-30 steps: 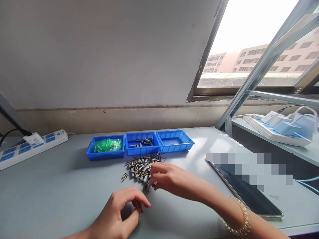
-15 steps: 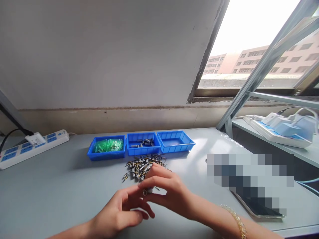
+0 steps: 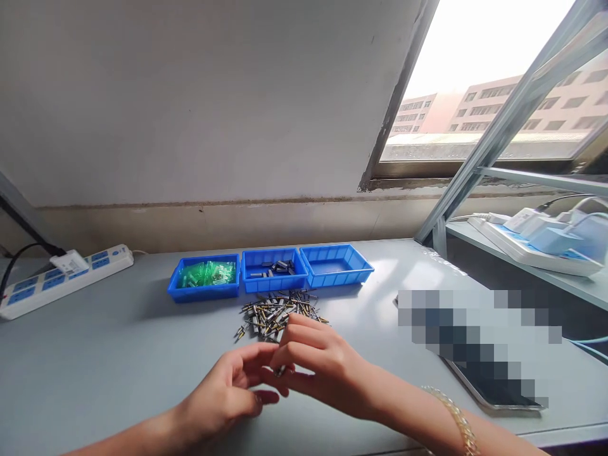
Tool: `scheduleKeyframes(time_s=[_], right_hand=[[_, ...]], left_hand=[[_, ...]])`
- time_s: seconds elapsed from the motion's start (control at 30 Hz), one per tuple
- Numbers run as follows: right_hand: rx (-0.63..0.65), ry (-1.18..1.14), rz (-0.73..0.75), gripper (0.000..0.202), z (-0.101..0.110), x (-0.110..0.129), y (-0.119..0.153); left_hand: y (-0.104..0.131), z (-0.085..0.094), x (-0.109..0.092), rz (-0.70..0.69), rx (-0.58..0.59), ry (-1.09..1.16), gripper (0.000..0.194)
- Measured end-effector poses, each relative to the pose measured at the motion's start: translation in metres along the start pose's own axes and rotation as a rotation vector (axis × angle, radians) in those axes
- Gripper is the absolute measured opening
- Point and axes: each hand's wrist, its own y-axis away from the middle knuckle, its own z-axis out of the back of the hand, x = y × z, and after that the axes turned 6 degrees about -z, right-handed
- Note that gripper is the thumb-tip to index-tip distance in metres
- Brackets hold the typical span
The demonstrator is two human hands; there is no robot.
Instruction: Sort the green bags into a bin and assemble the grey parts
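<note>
At far left a white power strip [image 3: 71, 283] slants across the grey bench [image 3: 137, 354], with a white plug [image 3: 70, 261] in it; to its right sits the left blue tray [image 3: 204, 295], which holds a green bag [image 3: 208, 273]; nearer the camera, the left hand [image 3: 225, 394] hovers above the bench, its grip released, fingers loosely curved and thumb apart from the index finger; its fingertips point at the other hand and come right up beside it, though whether they touch cannot be told.

Next, the middle blue tray [image 3: 276, 284] holds loose metal pieces [image 3: 284, 266]; just in front of it, a pile of metal parts [image 3: 266, 316] lies on the bench, pins and sleeves crossing every way; between the two hands, on the near side of the pile, is a small metal part [image 3: 279, 371]; it sits at the tips of the right hand's [image 3: 327, 361] grip, pinched between thumb and fingers, one end showing toward the left hand; the rest is hidden by the fingers.

Behind the right hand stands the right blue tray [image 3: 339, 278]; a beaded bracelet [image 3: 453, 415] rings the right wrist; beyond it lies a tablet [image 3: 491, 383], partly blurred out.
</note>
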Motion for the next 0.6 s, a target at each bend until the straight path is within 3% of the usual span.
scheduleKeyframes(time_s=[0.13, 0.23, 0.33, 0.4, 0.5, 0.6], right_hand=[[-0.095, -0.076, -0.162, 0.007, 0.002, -0.006, 0.001], [-0.061, -0.334, -0.418, 0.002, -0.003, -0.007, 0.0], [0.023, -0.738, -0.643, 0.015, -0.01, -0.005, 0.0], [0.042, -0.872, -0.716, 0.022, -0.01, -0.005, -0.001], [0.005, -0.668, -0.646, 0.015, -0.001, -0.015, -0.007], [-0.045, -0.138, -0.42, 0.021, 0.013, -0.043, -0.021]], left_hand=[[0.005, 0.002, -0.002, -0.173, -0.236, -0.083, 0.043], [0.009, 0.001, -0.002, -0.317, -0.194, -0.198, 0.041], [0.012, 0.0, -0.002, -0.376, -0.132, -0.28, 0.04], [0.014, 0.002, -0.001, -0.399, -0.141, -0.321, 0.04], [0.014, 0.006, -0.001, -0.423, -0.194, -0.382, 0.04], [0.012, 0.01, 0.0, -0.429, -0.23, -0.442, 0.04]])
